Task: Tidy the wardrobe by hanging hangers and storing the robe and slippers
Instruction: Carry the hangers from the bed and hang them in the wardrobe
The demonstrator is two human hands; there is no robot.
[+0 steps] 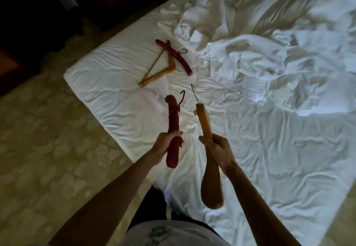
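The left hand (169,145) is wrapped around the middle of a red padded hanger (173,130), low in the middle of the frame. The right hand (215,153) holds a wooden hanger (207,149) just beside it, fingers curled round its middle. Both hangers are seen end-on, with their metal hooks pointing up and away toward the bed (250,149). Held that way, the hooks are probably ready to go onto a rail (no rail or wardrobe shows here).

Two more hangers lie on the sheet in the upper left part of the frame. A second red hanger (174,57) lies across the top of a second wooden hanger (156,70), so they touch. They most likely wait there because both hands are full.

A rumpled white heap, likely the robe (250,56), lies in the upper right of the frame, well apart from the hands. It blends into the messy bedding, so its edges are hard to tell. No slippers can be made out for sure.

The patterned carpet (48,139) fills the left side.

The job looks early: four hangers are not hung yet.
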